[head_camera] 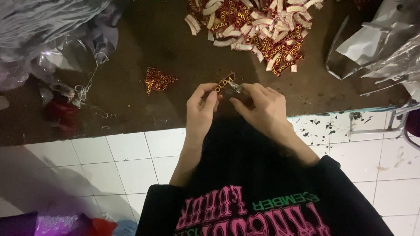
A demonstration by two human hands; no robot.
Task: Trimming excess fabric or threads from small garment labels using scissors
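Seen from the head camera, a person in a black sweatshirt with pink lettering (pixel 258 214) works over a dark brown mat (pixel 175 48) spread on a white tiled floor (pixel 127 161). The left hand (pixel 201 109) pinches the lower-left end of a small arched embroidered patch, dark red with yellow lettering (pixel 224 82), thumb and forefinger pressed together on it. The patch is held just above the mat, midway between the two hands, its long axis running on a diagonal from lower left to upper right, the upper end pointing towards the big heap beyond. The right hand (pixel 262 107) closes around a small silvery metal snipping tool (pixel 236 88), fingers curled on it, with the tool's tip touching the patch's upper-right end; whether the blades are apart cannot be made out. To the left of the hands lies a small cluster of the same red-and-yellow patches (pixel 158 81). At the top of the frame sits a large loose heap of patches (pixel 258 28), some face up, others showing pale cream backs. Crumpled clear plastic wrapping (pixel 48 39) lies at the upper left, more silvery plastic sheeting (pixel 380 48) at the upper right, and a tangle of pale thread (pixel 83 91) near the mat's left edge.
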